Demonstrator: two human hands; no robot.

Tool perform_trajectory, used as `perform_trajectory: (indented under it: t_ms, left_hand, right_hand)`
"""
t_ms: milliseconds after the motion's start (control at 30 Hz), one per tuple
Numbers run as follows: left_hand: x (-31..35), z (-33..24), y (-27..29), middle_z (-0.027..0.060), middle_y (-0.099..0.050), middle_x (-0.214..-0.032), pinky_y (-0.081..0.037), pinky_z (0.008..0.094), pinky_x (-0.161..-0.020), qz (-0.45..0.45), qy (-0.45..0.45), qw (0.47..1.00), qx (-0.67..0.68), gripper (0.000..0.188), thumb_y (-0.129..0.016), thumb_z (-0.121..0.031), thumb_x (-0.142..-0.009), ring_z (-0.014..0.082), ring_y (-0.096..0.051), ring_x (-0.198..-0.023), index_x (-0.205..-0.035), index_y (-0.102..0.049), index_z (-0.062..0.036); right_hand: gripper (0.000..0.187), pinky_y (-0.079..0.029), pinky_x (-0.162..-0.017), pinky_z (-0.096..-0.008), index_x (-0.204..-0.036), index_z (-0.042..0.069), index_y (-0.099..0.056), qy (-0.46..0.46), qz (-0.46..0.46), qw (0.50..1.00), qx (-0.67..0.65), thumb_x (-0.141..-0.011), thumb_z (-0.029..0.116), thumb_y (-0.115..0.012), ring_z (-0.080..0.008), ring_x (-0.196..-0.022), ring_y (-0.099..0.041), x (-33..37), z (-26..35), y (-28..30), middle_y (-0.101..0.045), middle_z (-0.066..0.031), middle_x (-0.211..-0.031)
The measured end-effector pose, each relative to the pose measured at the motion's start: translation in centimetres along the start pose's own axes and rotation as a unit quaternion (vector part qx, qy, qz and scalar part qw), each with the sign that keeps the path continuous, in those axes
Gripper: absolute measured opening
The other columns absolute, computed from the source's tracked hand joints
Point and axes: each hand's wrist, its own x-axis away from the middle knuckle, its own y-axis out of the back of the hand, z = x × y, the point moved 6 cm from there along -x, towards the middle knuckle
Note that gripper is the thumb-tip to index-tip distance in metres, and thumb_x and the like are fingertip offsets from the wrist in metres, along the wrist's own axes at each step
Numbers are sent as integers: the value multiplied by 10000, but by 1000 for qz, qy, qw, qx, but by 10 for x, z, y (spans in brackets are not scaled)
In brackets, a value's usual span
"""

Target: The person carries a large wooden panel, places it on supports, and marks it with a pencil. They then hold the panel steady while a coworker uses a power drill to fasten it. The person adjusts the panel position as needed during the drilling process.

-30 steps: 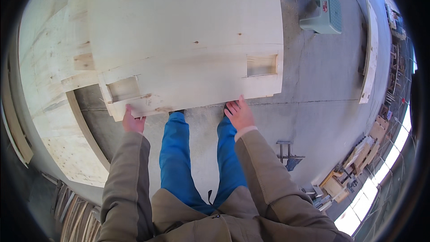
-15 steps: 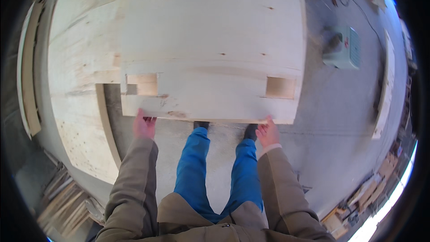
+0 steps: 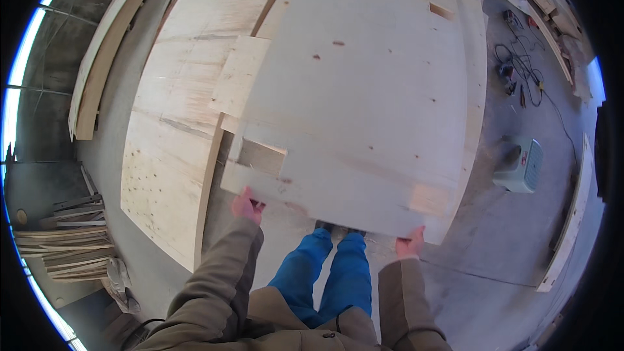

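A large pale plywood panel point(image 3: 364, 110) with rectangular cutouts near its corners reaches away from me. My left hand point(image 3: 247, 207) grips its near edge by the left corner, fingers curled underneath. Toward the right corner, my right hand point(image 3: 411, 244) holds the same edge, with most of its fingers hidden below the wood. The panel is tilted, its right corner closer to me than its left. Through the near left cutout point(image 3: 262, 156) the floor and some wood show; pale wood lies behind the near right one.
More plywood point(image 3: 172, 130) lies to the left, beside and partly under the panel. A pale green plastic stool point(image 3: 522, 165) stands on the right, with tools and tangled cables point(image 3: 520, 65) beyond it. Wood strips point(image 3: 65, 247) are stacked at the lower left; a long board point(image 3: 569, 221) lies far right.
The panel has turned in view, its near right corner now lower than the left. Both hands still hold its near edge, and more of the far end shows. My feet are closer together.
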Motion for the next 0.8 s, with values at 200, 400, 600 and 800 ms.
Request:
perform_trajectory:
  t_ms: [200,400,600,800]
  left_hand:
    - [-14,53,80,162,-581,-1205,-499,549,-967,-94,121,985,82,339,-547,-246,-1023,324,-588,-1104,-1284,-517,-32]
    - [-86,46,141,175,-575,-1255,-496,540,-995,-72,168,976,115,403,-527,-247,-1033,334,-587,-1127,-1355,-484,-10]
    - [-245,-89,226,136,-666,-1097,-540,492,-908,-44,98,990,95,299,-546,-256,-1022,308,-638,-1041,-1194,-592,-16]
    - [-418,-276,285,121,-667,-1140,-529,405,-941,39,5,997,60,320,-538,-266,-1034,247,-638,-1066,-1172,-611,13]
  right_hand:
    - [438,-455,-1033,-491,-1351,123,-521,-2,-69,992,107,-991,356,-611,-278,-1237,-547,47,8,35,-582,-92,-1331]
    - [424,-488,-1010,-463,-1285,106,-563,-12,-75,988,138,-976,390,-627,-257,-1163,-591,68,-79,14,-628,-82,-1239]
    - [467,-461,-1071,-476,-1315,69,-543,-85,-65,987,121,-995,407,-581,-291,-1214,-565,95,-275,-28,-612,-118,-1278]
    - [368,-484,-1030,-480,-1231,53,-566,-142,-87,981,101,-1024,356,-541,-299,-1152,-601,114,-487,-102,-641,-122,-1173]
